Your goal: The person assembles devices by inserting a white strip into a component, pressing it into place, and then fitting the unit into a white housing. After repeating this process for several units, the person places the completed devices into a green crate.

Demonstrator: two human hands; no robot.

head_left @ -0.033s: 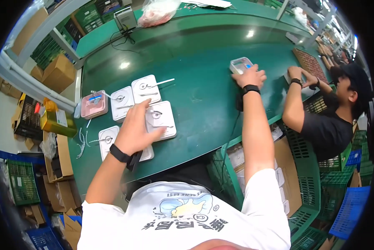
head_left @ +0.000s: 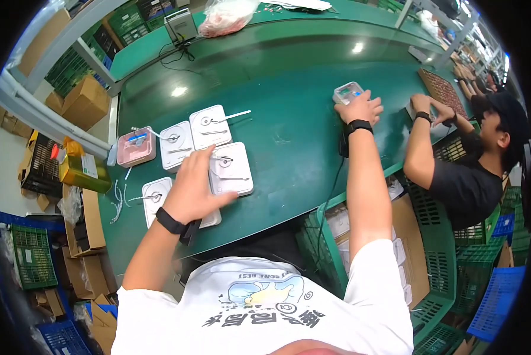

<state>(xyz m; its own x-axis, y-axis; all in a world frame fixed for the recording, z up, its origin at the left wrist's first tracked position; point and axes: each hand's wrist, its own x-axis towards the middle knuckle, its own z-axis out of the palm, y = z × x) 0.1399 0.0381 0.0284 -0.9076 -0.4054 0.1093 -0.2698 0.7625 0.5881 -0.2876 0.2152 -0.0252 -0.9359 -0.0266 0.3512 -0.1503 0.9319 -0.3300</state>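
Note:
Several white square plates with round centres and wires lie together on the left of the green table. My left hand (head_left: 194, 186) is spread over them, thumb apart from the fingers. Its fingertips are at the left edge of one white plate (head_left: 237, 180); another white plate (head_left: 208, 125) lies just beyond. My right hand (head_left: 361, 110) reaches far forward, fingers curved over the near side of a small clear plastic box (head_left: 343, 90). Something blue shows in that box, partly hidden by the hand. A pinkish plastic box (head_left: 136, 161) with a blue item stands left of the plates.
White wires (head_left: 118, 204) lie by the table's left edge. A yellow-green can (head_left: 83, 173) stands beside the table. Green crates (head_left: 440, 260) hold white parts at the lower right. On the right a person in black (head_left: 466, 177) works with both hands at the table.
My right hand and the clear box have shifted slightly to the right. My left thumb has moved slightly toward me. The whole view has shifted a little.

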